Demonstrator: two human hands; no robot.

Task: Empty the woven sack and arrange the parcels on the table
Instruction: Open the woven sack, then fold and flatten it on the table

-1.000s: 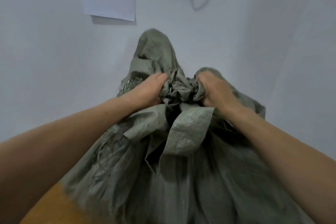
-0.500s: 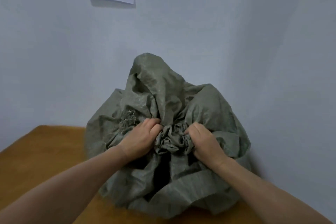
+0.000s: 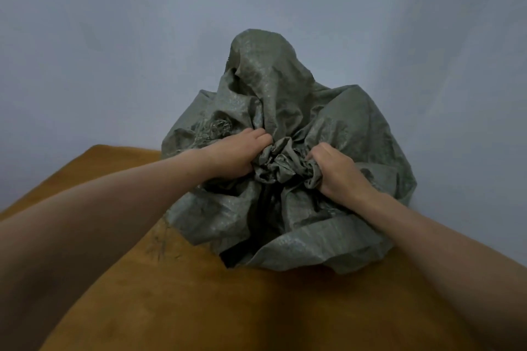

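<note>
A grey-green woven sack (image 3: 336, 122) sits bulging on the brown table (image 3: 199, 308), close to the wall. Its fabric is bunched into a crumpled knot between my hands. My left hand (image 3: 233, 154) grips the bunched fabric from the left, fingers curled into it. My right hand (image 3: 336, 171) grips the same bunch from the right. A loose flap of the sack lies on the table toward me, with a dark gap under it. No parcels show; whatever is inside is hidden by the fabric.
A plain pale wall (image 3: 114, 51) rises right behind the sack. Frayed threads (image 3: 159, 245) lie on the table by the sack's left edge. The table's far left corner (image 3: 97, 148) shows to the left of the sack.
The sack has come down from in front of me onto the table and now rests there. Both hands kept their grip on the bunched fabric. The view has tilted down.
</note>
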